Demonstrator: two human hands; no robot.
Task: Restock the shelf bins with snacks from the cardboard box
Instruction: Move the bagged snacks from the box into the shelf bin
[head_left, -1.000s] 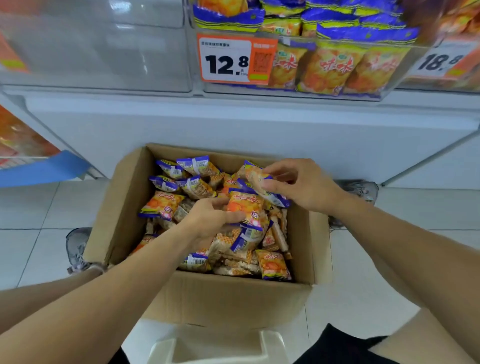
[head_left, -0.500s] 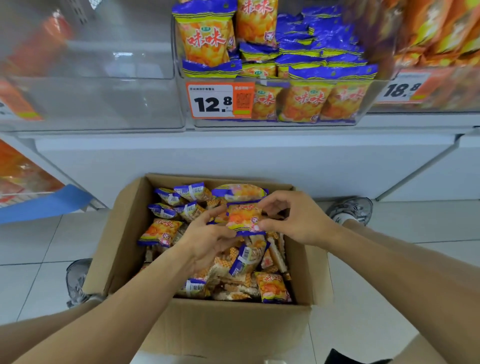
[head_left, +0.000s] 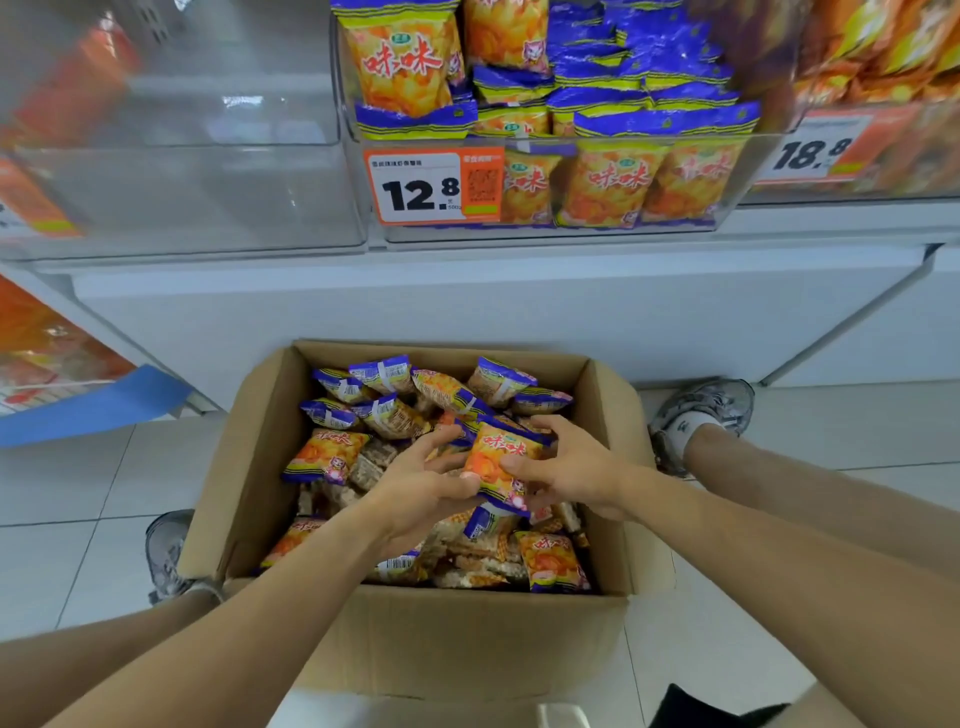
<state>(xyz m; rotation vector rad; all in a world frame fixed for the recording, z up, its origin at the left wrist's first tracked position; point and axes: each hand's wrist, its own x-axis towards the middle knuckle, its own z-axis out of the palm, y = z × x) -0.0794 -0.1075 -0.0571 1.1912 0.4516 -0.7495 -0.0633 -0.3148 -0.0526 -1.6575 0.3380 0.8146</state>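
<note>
**Snack packets held over the open box**

Snack packets fill the cardboard box (head_left: 457, 639), which stands open on the tiled floor (head_left: 67, 488) below the shelf. Both hands are over the middle of the box and hold one orange packet (head_left: 496, 460) between them. The left hand (head_left: 415, 488) supports it from the left side with curled fingers, the thumb on its front. The right hand (head_left: 571, 467) grips the right edge, thumb on the front and fingers curled behind. More packets seem to lie under this one, but the hands cover them.

Between the box's far wall and the shelf front is a strip of free space. A shoe (head_left: 701, 415) stands just right of the box, another shoe (head_left: 166, 551) at its left corner.

Above, the middle bin (head_left: 545, 228) is clear plastic and holds many same packets, with a price tag (head_left: 434, 184) reading 12.8. The left bin (head_left: 208, 197) looks nearly bare. The right bin (head_left: 857, 156) is blurred and cut off.
</note>
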